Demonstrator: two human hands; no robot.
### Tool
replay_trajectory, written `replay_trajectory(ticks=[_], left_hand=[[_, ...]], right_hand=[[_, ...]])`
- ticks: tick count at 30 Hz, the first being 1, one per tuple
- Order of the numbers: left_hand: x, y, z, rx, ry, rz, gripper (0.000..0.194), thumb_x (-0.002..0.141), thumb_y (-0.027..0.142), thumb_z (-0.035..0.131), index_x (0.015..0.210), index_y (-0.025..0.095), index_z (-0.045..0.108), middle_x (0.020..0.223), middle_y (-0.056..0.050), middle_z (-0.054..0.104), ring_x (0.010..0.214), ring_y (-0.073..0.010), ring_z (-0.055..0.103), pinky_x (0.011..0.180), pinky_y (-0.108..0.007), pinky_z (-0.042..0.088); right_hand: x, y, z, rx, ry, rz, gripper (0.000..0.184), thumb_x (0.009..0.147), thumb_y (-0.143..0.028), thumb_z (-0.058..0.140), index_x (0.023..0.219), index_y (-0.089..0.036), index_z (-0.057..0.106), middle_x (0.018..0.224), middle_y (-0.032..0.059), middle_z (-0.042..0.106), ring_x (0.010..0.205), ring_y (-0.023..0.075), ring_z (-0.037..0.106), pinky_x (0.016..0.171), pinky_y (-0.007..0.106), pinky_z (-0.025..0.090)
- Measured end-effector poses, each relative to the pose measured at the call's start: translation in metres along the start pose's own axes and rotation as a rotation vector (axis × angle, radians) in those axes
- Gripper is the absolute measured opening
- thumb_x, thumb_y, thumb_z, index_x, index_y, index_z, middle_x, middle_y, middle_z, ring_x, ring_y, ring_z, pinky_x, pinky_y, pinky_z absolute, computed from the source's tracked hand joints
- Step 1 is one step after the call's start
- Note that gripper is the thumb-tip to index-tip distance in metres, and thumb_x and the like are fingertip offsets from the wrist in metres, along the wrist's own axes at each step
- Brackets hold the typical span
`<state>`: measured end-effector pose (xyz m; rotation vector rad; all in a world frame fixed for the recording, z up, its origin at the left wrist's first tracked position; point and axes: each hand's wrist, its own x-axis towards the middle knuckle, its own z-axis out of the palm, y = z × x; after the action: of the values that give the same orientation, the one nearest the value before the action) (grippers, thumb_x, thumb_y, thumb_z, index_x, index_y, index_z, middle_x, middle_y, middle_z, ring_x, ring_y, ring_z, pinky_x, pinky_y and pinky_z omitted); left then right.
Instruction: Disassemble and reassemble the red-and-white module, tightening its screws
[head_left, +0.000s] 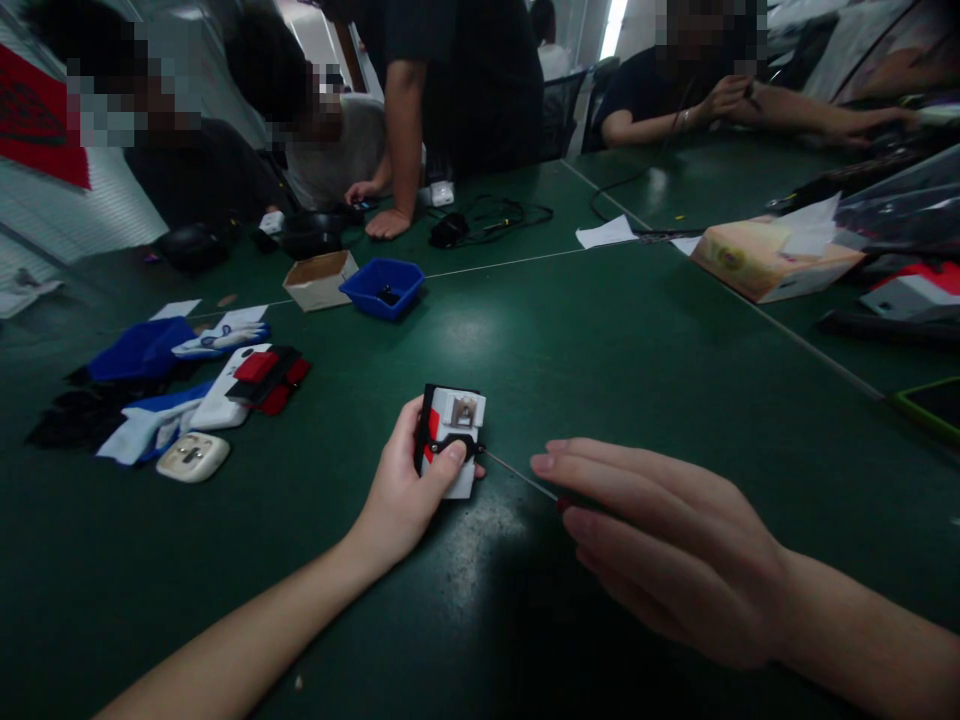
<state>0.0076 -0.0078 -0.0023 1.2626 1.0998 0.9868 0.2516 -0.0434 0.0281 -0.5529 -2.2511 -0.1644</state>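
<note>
Blue bin [405, 303] holds small black pieces [387, 295]; cardboard box [324, 292] beside, contents unclear. Desk [517, 350] stretches between bin and white-red device [459, 484], gripped by left fingers [406, 422]. Right fingers [622, 468] grip screwdriver [521, 474].

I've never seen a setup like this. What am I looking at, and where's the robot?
There's no robot: these are a person's bare hands, seen from a camera worn on their head. The left hand holds a small grey, black and red device. The right hand holds a thin metal tool, its tip at the device's edge; the fingers hide most of its handle. On the green table are a blue bin, a cardboard box and other items. Other people are across the table.
</note>
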Motion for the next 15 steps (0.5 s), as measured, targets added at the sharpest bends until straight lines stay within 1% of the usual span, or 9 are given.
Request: replay_trajectory(ticks=[2,4,6,8,10,12,15], left_hand=[[-0.0006,-0.0004,0.0003,0.007,0.001,-0.002,0.061,0.087,0.046,0.073,0.132,0.018,0.044,0.115,-0.010,0.067,0.078,-0.0202,0.076,0.072,-0.032,0.062],[-0.0014,-0.0007,0.0003,0.014,0.000,-0.006,0.061,0.087,0.047,0.073,0.132,0.018,0.044,0.113,-0.011,0.068,0.080,-0.0213,0.076,0.072,-0.031,0.062],[-0.0021,-0.0008,-0.0001,0.013,-0.004,-0.002,0.062,0.087,0.047,0.073,0.133,0.018,0.043,0.112,-0.011,0.068,0.081,-0.0210,0.076,0.072,-0.031,0.062],[-0.0023,-0.0005,-0.0005,0.012,-0.010,-0.002,0.062,0.088,0.047,0.073,0.133,0.017,0.042,0.112,-0.011,0.068,0.079,-0.0200,0.075,0.072,-0.030,0.061],[-0.0021,0.0000,-0.0008,0.007,-0.013,-0.008,0.063,0.088,0.047,0.073,0.133,0.017,0.042,0.114,-0.012,0.067,0.078,-0.0195,0.075,0.071,-0.030,0.061],[-0.0020,0.0003,-0.0008,0.004,-0.012,-0.015,0.062,0.088,0.048,0.072,0.132,0.017,0.041,0.115,-0.013,0.067,0.077,-0.0196,0.075,0.071,-0.030,0.061],[-0.0027,-0.0009,-0.0004,0.036,-0.002,0.002,0.062,0.088,0.047,0.072,0.133,0.017,0.042,0.114,-0.013,0.068,0.080,-0.0219,0.075,0.072,-0.033,0.062]], right_hand=[[-0.0009,-0.0026,0.0025,0.025,-0.007,-0.059,0.014,0.102,-0.013,0.047,0.103,-0.014,0.061,0.111,0.0155,0.076,0.108,0.0284,0.072,0.073,0.037,0.061],[-0.0020,-0.0033,0.0026,0.035,-0.016,-0.080,0.017,0.103,-0.013,0.045,0.105,-0.013,0.062,0.111,0.0159,0.076,0.105,0.0278,0.072,0.073,0.039,0.061],[-0.0025,-0.0013,0.0002,0.033,-0.025,-0.042,0.017,0.103,-0.011,0.045,0.107,-0.009,0.062,0.106,0.0162,0.077,0.093,0.0232,0.074,0.071,0.035,0.059],[-0.0017,0.0018,-0.0030,0.025,-0.047,0.013,0.017,0.105,-0.014,0.046,0.106,-0.008,0.061,0.091,0.0116,0.076,0.073,0.0168,0.071,0.062,0.030,0.056],[-0.0005,0.0039,-0.0051,0.004,-0.050,0.047,0.018,0.107,-0.019,0.047,0.104,-0.009,0.061,0.079,0.0066,0.073,0.062,0.0144,0.066,0.055,0.029,0.052],[-0.0003,0.0033,-0.0056,-0.010,-0.040,0.029,0.017,0.106,-0.017,0.046,0.104,-0.010,0.061,0.077,0.0056,0.072,0.063,0.0152,0.066,0.056,0.029,0.052],[-0.0039,-0.0020,-0.0037,0.005,-0.035,-0.003,0.016,0.100,-0.007,0.046,0.103,-0.010,0.062,0.081,0.0069,0.073,0.071,0.0168,0.068,0.063,0.031,0.056]])
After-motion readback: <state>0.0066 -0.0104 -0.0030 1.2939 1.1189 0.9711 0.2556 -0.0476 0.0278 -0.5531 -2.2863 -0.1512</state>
